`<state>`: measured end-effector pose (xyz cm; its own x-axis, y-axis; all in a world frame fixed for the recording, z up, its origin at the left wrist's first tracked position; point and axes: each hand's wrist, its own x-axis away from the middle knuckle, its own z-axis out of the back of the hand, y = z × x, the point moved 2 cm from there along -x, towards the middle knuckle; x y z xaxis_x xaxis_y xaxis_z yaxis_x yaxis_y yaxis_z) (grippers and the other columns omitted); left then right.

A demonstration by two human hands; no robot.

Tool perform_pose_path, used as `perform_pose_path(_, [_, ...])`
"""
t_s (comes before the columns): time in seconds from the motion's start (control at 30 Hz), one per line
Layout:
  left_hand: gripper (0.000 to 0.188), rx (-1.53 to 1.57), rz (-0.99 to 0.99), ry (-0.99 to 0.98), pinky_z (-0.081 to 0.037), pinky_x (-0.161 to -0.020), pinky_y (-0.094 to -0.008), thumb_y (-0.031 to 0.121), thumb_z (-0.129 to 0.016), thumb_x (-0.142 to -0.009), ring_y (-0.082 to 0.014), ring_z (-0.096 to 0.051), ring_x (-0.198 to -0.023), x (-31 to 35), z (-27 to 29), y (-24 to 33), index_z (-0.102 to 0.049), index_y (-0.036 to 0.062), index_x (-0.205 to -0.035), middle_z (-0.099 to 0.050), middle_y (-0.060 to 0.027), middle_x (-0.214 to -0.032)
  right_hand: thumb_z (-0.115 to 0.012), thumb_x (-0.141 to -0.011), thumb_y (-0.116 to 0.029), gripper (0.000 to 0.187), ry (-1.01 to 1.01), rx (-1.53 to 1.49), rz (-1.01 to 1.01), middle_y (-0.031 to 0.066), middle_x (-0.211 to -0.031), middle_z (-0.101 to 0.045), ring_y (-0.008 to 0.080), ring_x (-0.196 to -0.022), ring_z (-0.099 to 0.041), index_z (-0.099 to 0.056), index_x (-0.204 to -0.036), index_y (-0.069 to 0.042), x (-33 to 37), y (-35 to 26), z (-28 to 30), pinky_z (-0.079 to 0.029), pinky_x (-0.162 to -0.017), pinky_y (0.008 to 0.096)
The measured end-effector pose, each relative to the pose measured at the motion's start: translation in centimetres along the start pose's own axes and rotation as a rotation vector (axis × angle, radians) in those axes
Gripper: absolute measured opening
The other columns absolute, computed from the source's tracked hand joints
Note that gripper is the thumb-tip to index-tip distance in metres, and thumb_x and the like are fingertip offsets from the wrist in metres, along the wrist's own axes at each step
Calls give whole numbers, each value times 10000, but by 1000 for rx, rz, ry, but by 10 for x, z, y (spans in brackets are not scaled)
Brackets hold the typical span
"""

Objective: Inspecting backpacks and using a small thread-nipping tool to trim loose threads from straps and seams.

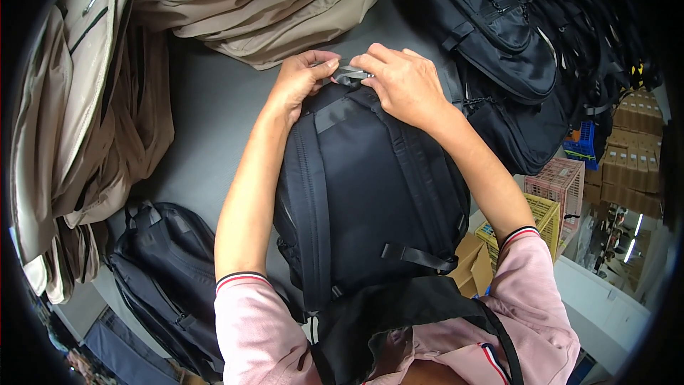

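A black backpack [363,185] lies in front of me on the grey table, its shoulder straps facing up and its top pointing away. At its top edge, my left hand [305,82] is closed in a pinch; what sits between the fingertips is too small to make out. Just to the right, my right hand [404,80] is closed on a small shiny grey strip [352,73], which spans the gap between both hands. Its exact kind does not show clearly. One loose strap end [417,257] lies across the lower right of the backpack.
Stacked beige bags [263,7] fill the far side, with more beige bags [107,114] at the left. Black backpacks [491,36] are piled at the right. Another black backpack [167,278] lies near left. Yellow [538,221] and pink crates [559,182] stand beyond the grey table [206,114].
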<state>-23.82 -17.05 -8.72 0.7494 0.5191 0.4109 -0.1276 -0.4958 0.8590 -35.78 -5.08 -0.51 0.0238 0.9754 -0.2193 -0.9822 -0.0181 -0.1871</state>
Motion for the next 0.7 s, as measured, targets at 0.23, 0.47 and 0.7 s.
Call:
perform_pose_path(0.23, [309,149,131,-101,-276,-459,-160,119,-638,-845,-24,-372,-513,-3,-3,0,-591,-13,-1121,-608,-26,-743,-650,-807,-77,240,75,-1242,-605,5,-906,-553,67,-713,-524,-598,-1038,-44,6,28,-25,-441,-624,214])
perform_pose_path(0.47, [339,12,29,70,-249,-465,-161,156,-646,-844,-18,-354,-504,7,-7,9,-581,16,-1146,-566,16,-719,-682,-744,-94,229,17,-185,-182,44,-902,-543,282,-746,-622,-617,-963,-113,6,-6,5,-491,-633,405])
perform_pose_path(0.7, [333,-2,-4,73,-254,-471,-159,171,-658,-836,-19,-352,-511,8,-9,9,-597,18,-1126,-575,13,-714,-686,-732,-96,220,-30,-77,-143,46,-880,-541,279,-736,-626,-620,-942,-113,4,-6,3,-491,-618,416])
